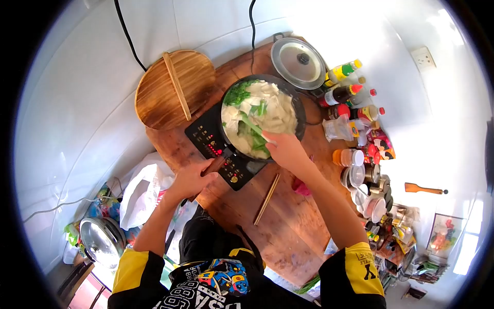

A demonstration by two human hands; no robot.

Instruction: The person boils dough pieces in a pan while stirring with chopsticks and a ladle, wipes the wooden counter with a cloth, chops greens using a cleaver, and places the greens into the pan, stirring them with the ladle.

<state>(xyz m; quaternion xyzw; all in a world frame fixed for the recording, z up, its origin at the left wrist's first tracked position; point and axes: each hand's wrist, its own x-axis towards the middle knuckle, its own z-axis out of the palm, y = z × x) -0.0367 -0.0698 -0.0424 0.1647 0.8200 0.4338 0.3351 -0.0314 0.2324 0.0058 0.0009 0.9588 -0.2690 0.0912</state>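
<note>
A black wok point(300, 110) sits on the induction cooker point(235, 176), full of pale broth, flat whitish pieces and leafy greens point(239, 93). My left hand point(193, 180) is closed around the wok's brown handle point(215, 165) at the cooker's near side. Over the wok's near rim, my right hand point(284, 149) grips a light-green cooking utensil point(250, 123). Its far end dips among the food, so I cannot tell its exact kind. A pair of wooden chopsticks point(266, 200) lies on the wooden table point(288, 232), below my right hand.
A round wooden lid point(154, 98) leans at the back left. Behind the wok is a pot with a glass lid point(298, 63). Sauce bottles point(342, 73) and seasoning jars point(352, 157) line the right edge. A white plastic bag point(141, 193) hangs at left.
</note>
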